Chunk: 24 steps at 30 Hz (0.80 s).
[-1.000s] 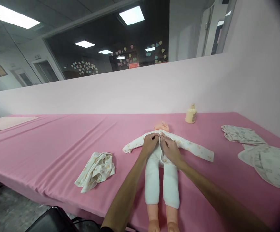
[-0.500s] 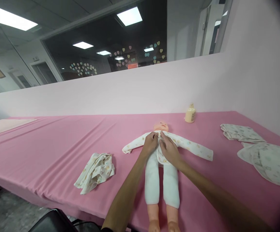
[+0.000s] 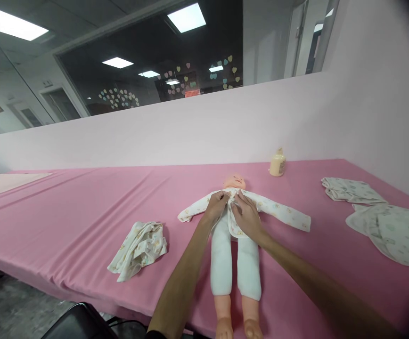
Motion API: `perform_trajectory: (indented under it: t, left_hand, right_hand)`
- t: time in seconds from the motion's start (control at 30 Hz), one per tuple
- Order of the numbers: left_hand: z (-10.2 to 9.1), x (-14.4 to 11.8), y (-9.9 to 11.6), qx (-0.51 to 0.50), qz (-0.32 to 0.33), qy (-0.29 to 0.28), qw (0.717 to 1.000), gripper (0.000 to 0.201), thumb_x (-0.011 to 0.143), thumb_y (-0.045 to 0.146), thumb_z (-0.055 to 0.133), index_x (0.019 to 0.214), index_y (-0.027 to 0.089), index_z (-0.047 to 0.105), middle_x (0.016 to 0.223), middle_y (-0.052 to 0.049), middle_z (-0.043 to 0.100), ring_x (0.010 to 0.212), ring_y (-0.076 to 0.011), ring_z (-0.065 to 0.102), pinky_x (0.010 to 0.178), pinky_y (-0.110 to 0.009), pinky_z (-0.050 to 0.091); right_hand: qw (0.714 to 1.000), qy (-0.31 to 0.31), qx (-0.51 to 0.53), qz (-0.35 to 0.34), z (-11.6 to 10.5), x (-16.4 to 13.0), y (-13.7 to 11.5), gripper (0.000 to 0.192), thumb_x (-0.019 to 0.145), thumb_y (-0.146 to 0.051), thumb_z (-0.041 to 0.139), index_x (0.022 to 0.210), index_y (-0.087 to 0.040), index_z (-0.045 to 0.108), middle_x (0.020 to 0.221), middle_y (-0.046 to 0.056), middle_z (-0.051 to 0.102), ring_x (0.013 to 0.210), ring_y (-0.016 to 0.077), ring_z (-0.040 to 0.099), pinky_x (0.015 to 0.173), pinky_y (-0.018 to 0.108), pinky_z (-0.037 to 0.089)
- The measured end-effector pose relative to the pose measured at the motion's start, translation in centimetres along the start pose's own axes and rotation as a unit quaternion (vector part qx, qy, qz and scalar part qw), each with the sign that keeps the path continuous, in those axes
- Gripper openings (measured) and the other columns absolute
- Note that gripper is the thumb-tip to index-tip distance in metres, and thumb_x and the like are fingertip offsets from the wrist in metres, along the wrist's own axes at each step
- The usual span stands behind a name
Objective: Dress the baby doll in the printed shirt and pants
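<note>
"Where was the doll (image 3: 221, 259)?"

"It lay on its back on the pink sheet (image 3: 84, 207), a little right of the middle, with its head at the far end and its 2 feet pointing near."

"And what did it have on?"

"A white shirt (image 3: 237, 227) with a small print. The 2 sleeves were spread wide, 1 to the left and 1 to the right, and the front panel reached down to the tops of the white legs."

"What about the hands?"

"They were close together at the chest, just below the neck. The left hand (image 3: 217, 204) had its fingertips pinched on the shirt's front. The right hand (image 3: 249, 219) was just beside it, its fingers touching the cloth, but I couldn't tell whether they gripped it."

"Did anything lie around the doll?"

"On the left was a crumpled printed cloth (image 3: 139, 250), well apart from it. On the right were 2 more pale cloths: a folded cloth (image 3: 353, 190) on the far side, and a wide cloth (image 3: 395, 235) nearer."

"And at the far side?"

"A cream bottle (image 3: 277, 165) stood upright near the wall (image 3: 190, 136), beyond the doll's head and to the right."
</note>
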<state>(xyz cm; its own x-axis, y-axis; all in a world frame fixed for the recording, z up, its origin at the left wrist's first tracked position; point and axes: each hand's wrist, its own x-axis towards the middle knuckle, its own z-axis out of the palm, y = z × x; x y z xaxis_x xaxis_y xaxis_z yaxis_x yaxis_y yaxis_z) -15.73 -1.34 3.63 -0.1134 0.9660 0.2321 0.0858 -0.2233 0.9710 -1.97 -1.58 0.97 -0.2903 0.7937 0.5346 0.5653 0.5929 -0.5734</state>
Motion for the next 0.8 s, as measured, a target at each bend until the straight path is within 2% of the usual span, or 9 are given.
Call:
perform_trajectory:
  t: [0.13,0.27,0.5,0.57,0.67,0.73,0.8]
  left_hand:
    - [0.0,-0.1,0.1,-0.047,-0.013,-0.007,0.999,0.026,0.075,0.039,0.068,0.076,0.014,0.063,0.074,-0.001,0.063,0.070,-0.0112,0.053,0.070,-0.025,0.043]
    - [-0.1,-0.3,0.4,-0.077,-0.029,-0.021,0.996,0.027,0.074,0.039,0.071,0.080,0.013,0.065,0.080,-0.004,0.067,0.074,-0.0133,0.058,0.075,-0.029,0.046]
    - [0.0,-0.6,1.1,-0.045,-0.048,0.009,0.998,0.029,0.070,0.040,0.073,0.076,0.015,0.059,0.074,-0.002,0.061,0.070,-0.0121,0.054,0.068,-0.026,0.045]
    - [-0.2,-0.8,1.5,-0.018,-0.046,0.012,0.999,0.030,0.072,0.043,0.071,0.073,0.016,0.058,0.070,0.000,0.059,0.067,-0.0116,0.051,0.065,-0.025,0.043]
    - [-1.3,-1.3,2.7,0.042,-0.039,0.006,0.998,0.028,0.077,0.044,0.067,0.072,0.017,0.061,0.070,0.000,0.059,0.067,-0.0121,0.050,0.064,-0.024,0.040]
    - [-2.3,-1.8,3.7,0.131,-0.019,-0.030,0.991,0.026,0.079,0.043,0.064,0.079,0.017,0.065,0.078,-0.001,0.063,0.072,-0.0139,0.053,0.066,-0.025,0.040]
    - [-3.1,-2.4,4.5,0.250,0.007,-0.069,0.966,0.025,0.080,0.041,0.061,0.084,0.018,0.066,0.085,-0.002,0.065,0.077,-0.0158,0.055,0.068,-0.026,0.040]
  right_hand:
    - [1.000,-0.006,-0.004,-0.005,-0.1,0.0,-0.2,0.052,0.098,-0.038,0.037,0.140,-0.011,0.050,0.152,0.013,0.041,0.140,0.0278,0.036,0.113,0.048,0.030]
    - [0.996,-0.002,-0.073,-0.046,-0.2,-0.5,-0.6,0.051,0.099,-0.034,0.035,0.142,-0.009,0.047,0.154,0.015,0.036,0.140,0.0292,0.035,0.111,0.048,0.031]
    - [0.986,-0.006,-0.141,-0.084,-0.4,-1.0,-1.1,0.050,0.099,-0.030,0.034,0.143,-0.009,0.043,0.155,0.016,0.033,0.139,0.0298,0.035,0.109,0.047,0.030]
    - [0.988,0.008,-0.138,-0.072,-0.5,-0.9,-1.2,0.047,0.098,-0.031,0.037,0.139,-0.010,0.046,0.150,0.017,0.041,0.134,0.0296,0.039,0.106,0.045,0.033]
    - [0.989,0.045,-0.132,-0.037,-0.8,-0.8,-1.6,0.036,0.094,-0.033,0.047,0.122,-0.014,0.057,0.128,0.015,0.057,0.115,0.0287,0.050,0.098,0.042,0.038]
    - [0.986,0.064,-0.150,-0.023,-1.0,-1.0,-2.2,0.029,0.090,-0.034,0.054,0.111,-0.016,0.060,0.113,0.013,0.059,0.103,0.0284,0.052,0.092,0.042,0.039]
    - [0.982,0.067,-0.177,-0.019,-1.2,-1.2,-2.9,0.026,0.086,-0.035,0.058,0.104,-0.016,0.060,0.104,0.013,0.059,0.098,0.0287,0.051,0.089,0.042,0.038]
